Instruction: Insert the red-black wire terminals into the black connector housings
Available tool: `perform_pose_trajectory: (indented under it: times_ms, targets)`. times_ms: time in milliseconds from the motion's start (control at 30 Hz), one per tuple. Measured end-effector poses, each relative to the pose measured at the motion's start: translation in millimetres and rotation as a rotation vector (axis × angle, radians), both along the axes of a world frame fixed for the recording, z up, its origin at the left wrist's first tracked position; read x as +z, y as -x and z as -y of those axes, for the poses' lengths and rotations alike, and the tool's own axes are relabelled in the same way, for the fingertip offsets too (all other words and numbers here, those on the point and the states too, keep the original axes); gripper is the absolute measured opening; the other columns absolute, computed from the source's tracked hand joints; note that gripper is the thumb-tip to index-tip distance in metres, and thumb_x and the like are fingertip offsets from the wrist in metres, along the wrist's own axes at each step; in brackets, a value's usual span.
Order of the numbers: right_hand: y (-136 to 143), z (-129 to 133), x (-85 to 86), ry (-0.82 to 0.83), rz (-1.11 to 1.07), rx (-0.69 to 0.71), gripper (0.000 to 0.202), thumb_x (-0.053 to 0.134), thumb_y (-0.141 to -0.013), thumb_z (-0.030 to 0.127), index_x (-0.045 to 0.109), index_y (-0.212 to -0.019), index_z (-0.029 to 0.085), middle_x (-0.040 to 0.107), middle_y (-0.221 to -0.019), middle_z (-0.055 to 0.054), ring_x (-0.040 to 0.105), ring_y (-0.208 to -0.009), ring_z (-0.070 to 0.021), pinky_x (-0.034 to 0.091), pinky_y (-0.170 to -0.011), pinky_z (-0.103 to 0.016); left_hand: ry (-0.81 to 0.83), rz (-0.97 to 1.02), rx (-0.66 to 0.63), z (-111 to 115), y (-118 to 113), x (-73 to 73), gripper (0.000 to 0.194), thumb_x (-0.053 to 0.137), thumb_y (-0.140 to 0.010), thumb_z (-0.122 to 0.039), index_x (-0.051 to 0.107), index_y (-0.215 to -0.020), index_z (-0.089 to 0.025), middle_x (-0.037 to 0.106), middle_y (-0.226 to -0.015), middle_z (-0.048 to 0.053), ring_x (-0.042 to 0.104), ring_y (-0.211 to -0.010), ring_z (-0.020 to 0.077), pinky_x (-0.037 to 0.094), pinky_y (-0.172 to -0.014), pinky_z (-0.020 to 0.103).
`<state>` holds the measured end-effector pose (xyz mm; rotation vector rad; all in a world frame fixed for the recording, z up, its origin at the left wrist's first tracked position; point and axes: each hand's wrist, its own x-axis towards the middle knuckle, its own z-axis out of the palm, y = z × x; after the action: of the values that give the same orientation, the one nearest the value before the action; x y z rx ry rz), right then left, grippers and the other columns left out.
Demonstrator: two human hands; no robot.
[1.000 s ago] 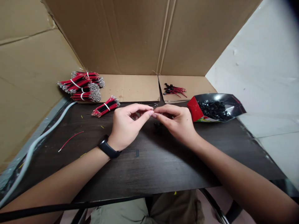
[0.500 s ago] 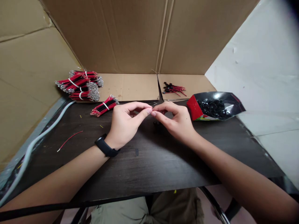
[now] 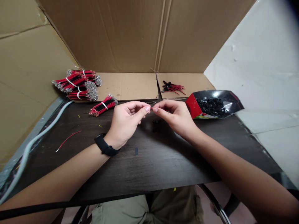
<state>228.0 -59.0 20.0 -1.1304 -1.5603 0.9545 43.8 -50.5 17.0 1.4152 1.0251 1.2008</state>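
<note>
Above the middle of the dark table, my left hand (image 3: pixel 127 123) and my right hand (image 3: pixel 177 115) meet fingertip to fingertip, both closed in a pinch. A short stretch of red wire (image 3: pixel 151 108) shows between them; its ends are hidden by the fingers, so I cannot tell if a connector is on it. Just below my right hand lie small black connectors (image 3: pixel 156 125). Behind the fingertips, thin black wires (image 3: pixel 149 102) with metal ends lie along the cardboard edge. A tied bundle of red and black wires (image 3: pixel 103 105) rests beside my left hand.
More tied wire bundles (image 3: pixel 78 84) are piled at the back left. Red wires with black connectors (image 3: pixel 173 88) lie on cardboard at the back. An open box (image 3: pixel 190 105) of black connectors stands right. A loose red wire (image 3: pixel 68 140) and a grey cable (image 3: pixel 35 140) lie left.
My fingertips have drawn slightly apart, and a bit of red wire now shows between them. My left fingers have shifted a little. The view has moved slightly.
</note>
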Motion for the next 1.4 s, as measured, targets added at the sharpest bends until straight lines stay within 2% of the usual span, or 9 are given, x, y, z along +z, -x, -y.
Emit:
perform_pose_trajectory:
  times_ms: [200,300,400,533,633,800,933,1100,1400]
  targets:
    - [-5.6,-3.0,-0.9,-0.034,0.034,-0.05,0.019,0.077,-0.087,0.037,0.078,-0.084,0.018,0.077,-0.08,-0.003,0.065,-0.074,-0.0159,0.049,-0.068,-0.029,-0.064,-0.138,-0.011,0.6,3.9,-0.7,0.024,0.077,-0.088,-0.037,0.078,-0.1,-0.016,0.077,-0.087,0.006,0.063,-0.067,0.0141,0.047,-0.057,0.026]
    - [-12.0,-8.9,-4.0,-0.07,0.003,-0.118,0.019,0.078,-0.086,0.038,0.078,-0.083,0.019,0.076,-0.08,-0.003,0.065,-0.076,-0.0167,0.05,-0.07,-0.03,-0.285,-0.487,-0.081,3.7,9.0,-2.5,0.017,0.071,-0.092,-0.034,0.076,-0.096,-0.019,0.076,-0.087,0.004,0.066,-0.073,0.0166,0.049,-0.066,0.03]
    - [-16.7,-14.0,-6.9,-0.084,-0.037,-0.16,0.017,0.08,-0.084,0.036,0.078,-0.083,0.019,0.075,-0.08,-0.002,0.065,-0.077,-0.0169,0.05,-0.072,-0.031,-0.501,-0.868,-0.261,8.7,12.0,-5.2,0.016,0.069,-0.092,-0.033,0.075,-0.095,-0.019,0.075,-0.087,0.004,0.068,-0.08,0.0215,0.049,-0.072,0.034]
    - [-17.2,-15.3,-8.2,-0.068,-0.056,-0.172,0.016,0.08,-0.083,0.035,0.078,-0.081,0.02,0.075,-0.08,-0.002,0.064,-0.076,-0.0171,0.049,-0.071,-0.032,-0.589,-1.007,-0.387,11.8,11.4,-9.7,0.02,0.062,-0.097,-0.031,0.075,-0.106,-0.019,0.075,-0.103,0.008,0.07,-0.094,0.0251,0.051,-0.081,0.037]
    - [-16.0,-14.1,-7.7,-0.059,-0.058,-0.154,0.017,0.08,-0.083,0.036,0.078,-0.08,0.02,0.075,-0.08,-0.003,0.064,-0.077,-0.0173,0.049,-0.073,-0.032,-0.513,-0.917,-0.366,8.0,11.5,-11.0,0.016,0.063,-0.097,-0.027,0.077,-0.101,-0.022,0.076,-0.095,0.005,0.07,-0.087,0.0222,0.051,-0.078,0.035]
    - [-14.9,-12.0,-5.2,0.003,-0.105,-0.125,0.014,0.08,-0.082,0.034,0.078,-0.08,0.019,0.075,-0.081,-0.003,0.064,-0.078,-0.0164,0.049,-0.075,-0.032,-0.074,-0.331,-0.213,-5.5,16.1,-1.7,0.016,0.079,-0.085,-0.03,0.077,-0.096,-0.018,0.078,-0.089,0.007,0.069,-0.076,0.0181,0.053,-0.066,0.028]
    - [-13.9,-10.1,-4.1,0.042,-0.13,-0.105,0.014,0.08,-0.083,0.033,0.078,-0.081,0.019,0.073,-0.08,-0.002,0.062,-0.076,-0.0152,0.048,-0.072,-0.031,0.172,-0.049,-0.141,-11.1,20.6,5.9,0.025,0.078,-0.085,-0.027,0.077,-0.108,-0.017,0.078,-0.09,0.008,0.063,-0.066,0.0126,0.045,-0.054,0.022]
    - [-12.6,-7.1,-3.8,0.044,-0.128,-0.073,0.012,0.078,-0.084,0.031,0.078,-0.081,0.02,0.075,-0.084,-0.003,0.065,-0.08,-0.0163,0.049,-0.076,-0.031,0.32,0.076,-0.16,-10.3,22.7,4.2,0.024,0.08,-0.086,-0.029,0.082,-0.106,-0.016,0.078,-0.099,0.01,0.065,-0.071,0.0112,0.048,-0.058,0.02]
    - [-8.6,-2.4,-3.9,0.067,-0.116,-0.046,0.014,0.079,-0.084,0.033,0.078,-0.083,0.019,0.076,-0.083,-0.003,0.063,-0.075,-0.0151,0.047,-0.072,-0.03,0.324,0.16,-0.194,-9.6,21.1,2.2,0.025,0.086,-0.081,-0.024,0.081,-0.104,-0.018,0.077,-0.097,0.007,0.064,-0.071,0.0094,0.048,-0.059,0.019]
